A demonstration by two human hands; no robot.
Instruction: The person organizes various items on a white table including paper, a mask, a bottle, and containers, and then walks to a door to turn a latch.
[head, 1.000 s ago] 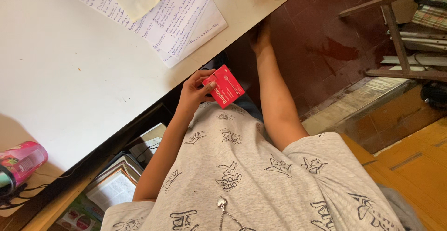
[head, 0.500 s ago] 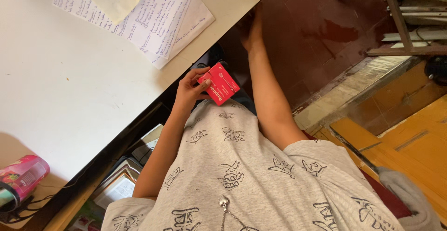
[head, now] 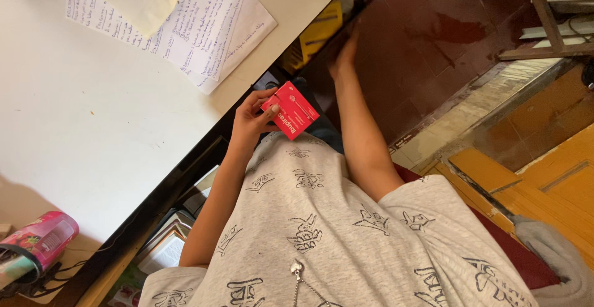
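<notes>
The left hand [head: 250, 121] still pinches the small red cardboard box [head: 289, 110] just off the white desk's [head: 93, 115] front edge. The right hand [head: 343, 56] has pulled back from under that edge; its grip cannot be told.

The small red cardboard box [head: 290, 110] looks smooth, faintly glossy; the white table [head: 93, 121] is matt; the handwritten paper sheets [head: 185, 22] are matt.
</notes>
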